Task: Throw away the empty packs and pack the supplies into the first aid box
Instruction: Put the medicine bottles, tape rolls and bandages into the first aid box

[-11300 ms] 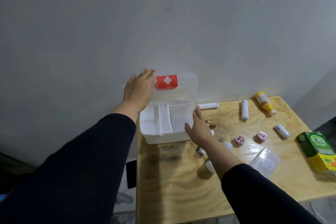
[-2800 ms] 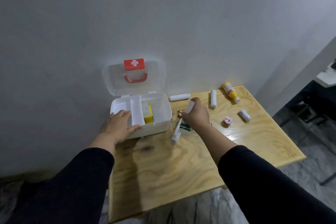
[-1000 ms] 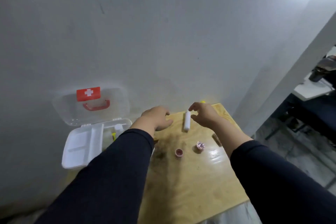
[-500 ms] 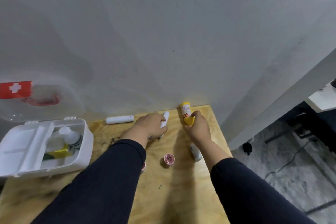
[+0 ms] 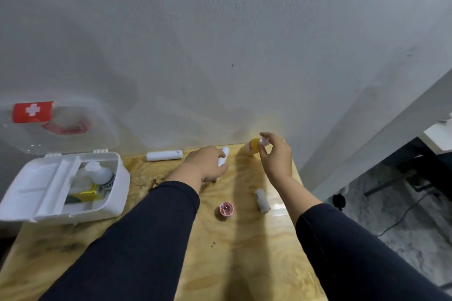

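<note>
The white first aid box point(image 5: 115, 199) stands open at the table's left, its clear lid point(image 5: 58, 127) with a red cross leaning on the wall. Inside lie a white bottle and a yellow pack. My left hand point(image 5: 206, 166) is closed around a white tube point(image 5: 223, 157) near the wall. My right hand point(image 5: 275, 156) holds a yellow bottle point(image 5: 253, 146) by its cap, lifted at the back right corner. Another white tube point(image 5: 164, 155) lies along the wall. A short white tube point(image 5: 261, 200) and a small pink-lidded pot point(image 5: 226, 208) rest on the wood.
The plywood table point(image 5: 244, 252) ends just right of my right hand, with a grey floor and a cable below. The wall runs along the table's far edge. My dark sleeves cover much of the near tabletop.
My right hand has lifted the yellow bottle off the table and turned it. My left hand keeps its hold on the white tube. The view has shifted slightly left.
</note>
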`<move>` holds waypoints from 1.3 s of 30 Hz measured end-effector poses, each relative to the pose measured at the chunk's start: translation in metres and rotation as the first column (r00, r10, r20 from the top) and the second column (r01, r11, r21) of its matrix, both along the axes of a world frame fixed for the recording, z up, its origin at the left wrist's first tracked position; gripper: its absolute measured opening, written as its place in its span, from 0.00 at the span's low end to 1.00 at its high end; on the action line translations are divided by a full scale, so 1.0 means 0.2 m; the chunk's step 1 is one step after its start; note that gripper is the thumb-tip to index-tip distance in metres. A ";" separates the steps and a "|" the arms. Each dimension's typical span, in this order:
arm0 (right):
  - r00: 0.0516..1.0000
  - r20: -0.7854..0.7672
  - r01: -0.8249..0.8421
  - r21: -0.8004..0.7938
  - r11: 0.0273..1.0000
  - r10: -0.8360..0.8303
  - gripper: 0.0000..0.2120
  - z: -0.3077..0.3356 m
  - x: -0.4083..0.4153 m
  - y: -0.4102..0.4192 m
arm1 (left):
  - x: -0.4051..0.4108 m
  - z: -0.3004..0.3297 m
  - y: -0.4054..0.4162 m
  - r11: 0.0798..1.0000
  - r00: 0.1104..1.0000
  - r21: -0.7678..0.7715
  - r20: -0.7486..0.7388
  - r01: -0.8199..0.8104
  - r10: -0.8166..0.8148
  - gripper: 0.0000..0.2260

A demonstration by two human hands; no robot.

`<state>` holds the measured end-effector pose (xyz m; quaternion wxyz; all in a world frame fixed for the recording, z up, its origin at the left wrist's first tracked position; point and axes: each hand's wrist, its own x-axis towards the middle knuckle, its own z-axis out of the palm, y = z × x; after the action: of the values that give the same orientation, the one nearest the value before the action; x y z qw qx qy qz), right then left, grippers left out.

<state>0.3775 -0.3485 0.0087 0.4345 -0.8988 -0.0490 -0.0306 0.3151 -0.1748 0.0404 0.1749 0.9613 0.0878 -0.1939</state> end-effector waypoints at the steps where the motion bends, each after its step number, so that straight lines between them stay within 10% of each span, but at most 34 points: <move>1: 1.000 0.002 -0.012 0.025 1.000 0.012 0.14 0.03 0.00 0.02 | -0.02 0.02 0.00 1.000 1.000 0.002 0.013 0.000 0.000 0.21; 21: 0.902 0.183 -0.417 0.142 0.898 0.390 0.09 0.59 -0.66 1.07 | -0.87 0.40 0.89 0.954 0.931 0.065 0.247 -0.294 0.270 0.23; 28: 0.893 0.108 -0.448 0.108 0.888 0.437 0.09 0.47 -0.90 1.32 | -1.10 0.20 1.12 0.940 0.941 0.075 0.088 -0.333 0.327 0.35; 39: 0.920 -0.056 -0.391 -0.076 0.917 0.387 0.12 0.16 -1.04 1.43 | -1.18 0.02 1.19 0.980 0.976 0.072 0.124 -0.186 0.176 0.24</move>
<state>0.1700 -0.0627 0.0417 0.3939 -0.8893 -0.2194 0.0762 0.0782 0.0630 0.0443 0.1567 0.9654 0.1728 -0.1165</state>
